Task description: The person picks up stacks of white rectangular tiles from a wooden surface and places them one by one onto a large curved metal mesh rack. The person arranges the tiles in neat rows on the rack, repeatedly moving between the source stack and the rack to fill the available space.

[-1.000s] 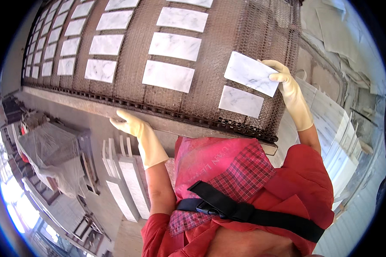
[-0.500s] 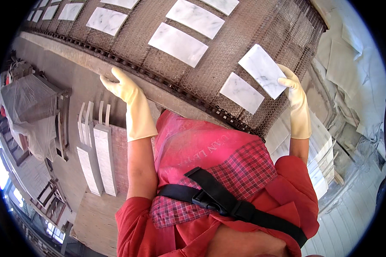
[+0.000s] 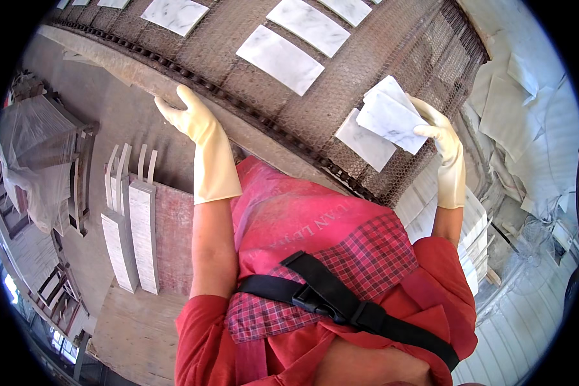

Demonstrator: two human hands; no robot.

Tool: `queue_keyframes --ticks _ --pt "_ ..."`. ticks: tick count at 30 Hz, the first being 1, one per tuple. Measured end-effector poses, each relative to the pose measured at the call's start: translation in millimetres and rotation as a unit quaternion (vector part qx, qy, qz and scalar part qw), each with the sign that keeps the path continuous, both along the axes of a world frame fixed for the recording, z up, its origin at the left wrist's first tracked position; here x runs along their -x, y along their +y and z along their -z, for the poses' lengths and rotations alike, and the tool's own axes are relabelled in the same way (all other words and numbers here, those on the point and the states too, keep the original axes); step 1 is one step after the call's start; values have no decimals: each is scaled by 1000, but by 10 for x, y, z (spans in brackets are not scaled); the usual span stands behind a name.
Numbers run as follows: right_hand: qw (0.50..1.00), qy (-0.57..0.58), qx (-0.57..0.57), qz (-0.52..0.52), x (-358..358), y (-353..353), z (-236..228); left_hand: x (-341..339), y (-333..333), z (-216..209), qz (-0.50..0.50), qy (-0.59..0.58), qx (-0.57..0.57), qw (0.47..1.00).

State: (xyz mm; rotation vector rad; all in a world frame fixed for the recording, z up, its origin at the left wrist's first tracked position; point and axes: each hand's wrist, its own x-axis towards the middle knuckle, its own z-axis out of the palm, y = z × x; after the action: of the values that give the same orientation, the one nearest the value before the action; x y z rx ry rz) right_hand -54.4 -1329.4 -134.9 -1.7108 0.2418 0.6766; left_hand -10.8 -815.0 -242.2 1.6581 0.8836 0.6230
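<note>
Right hand (image 3: pixel 439 132), gloved, grips a white marble tile (image 3: pixel 391 119) by its right edge, fingers closed on it. The tile is tilted and held just above the mesh belt (image 3: pixel 341 103), over the belt's right end. It partly overlaps, in this view, a second tile (image 3: pixel 361 143) that lies flat on the mesh just beneath and to the left of it. Whether the two touch cannot be told.

Left hand (image 3: pixel 188 116), gloved, holds nothing. Its fingers are extended and rest on the belt frame (image 3: pixel 141 77), at the near edge of the belt, well apart from the right hand.

Further tiles (image 3: pixel 280 59) lie flat on the mesh in rows, spaced apart, running toward the far left. To the right of the belt, stacked slabs (image 3: pixel 476 225) stand below the right forearm. On the floor at left, slabs on edge (image 3: pixel 132 231) lean side by side, and a wrapped pallet (image 3: pixel 35 161) stands beyond them.

Step in hand, by judgement: one tile is being handled at the end of the belt, either being lifted off the mesh or being set on it; this single view does not settle which.

Next move, by judgement: keep the grip firm on the tile edge, keep the tile clear of the one beneath to avoid chipping, and keep the left hand braced on the frame, away from the chain at the belt edge.
</note>
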Motion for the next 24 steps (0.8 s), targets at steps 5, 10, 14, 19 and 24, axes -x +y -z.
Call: queue_keyframes --ticks 5,10,14,19,24 --pt "996 -48 73 34 62 20 20 23 -11 9 -9 12 1 1000" --pt "970 -154 188 8 107 158 -56 13 19 51 3 14 -8 1000" --pt "846 -310 391 -188 58 557 -232 63 53 84 2 30 -35 999" --pt "767 -288 508 -265 54 768 61 65 28 53 3 45 -39 998" --pt "794 -271 506 -199 46 792 76 69 21 54 7 46 -45 998"
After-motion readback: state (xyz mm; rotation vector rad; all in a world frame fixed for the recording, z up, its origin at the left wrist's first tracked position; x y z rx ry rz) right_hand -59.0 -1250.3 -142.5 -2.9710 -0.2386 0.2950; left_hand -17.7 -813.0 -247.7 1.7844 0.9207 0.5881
